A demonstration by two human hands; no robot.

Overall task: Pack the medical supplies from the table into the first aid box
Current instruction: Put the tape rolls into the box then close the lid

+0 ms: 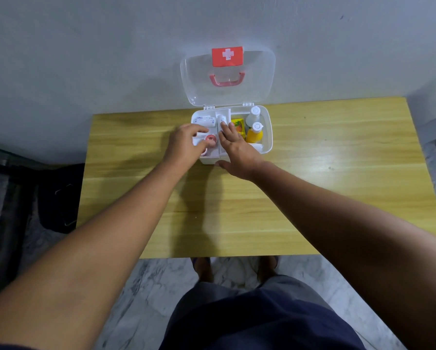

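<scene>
The first aid box [267,137] is set open at the far edge of the wooden table [338,173], its lid [227,97] leaned against the wall [85,46]. Inside, supplies are being settled: the left hand [184,145] is curled loosely over a red-centred tape roll [210,139], though an actual grip cannot be told; the right hand [237,150] is spread flat, nothing held, probably steadying. No supplies are seen outside the box.

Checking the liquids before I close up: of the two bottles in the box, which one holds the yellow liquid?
The nearer bottle, in the right compartment close to the right hand. The bottle behind it, toward the hinge, looks clear.
</scene>
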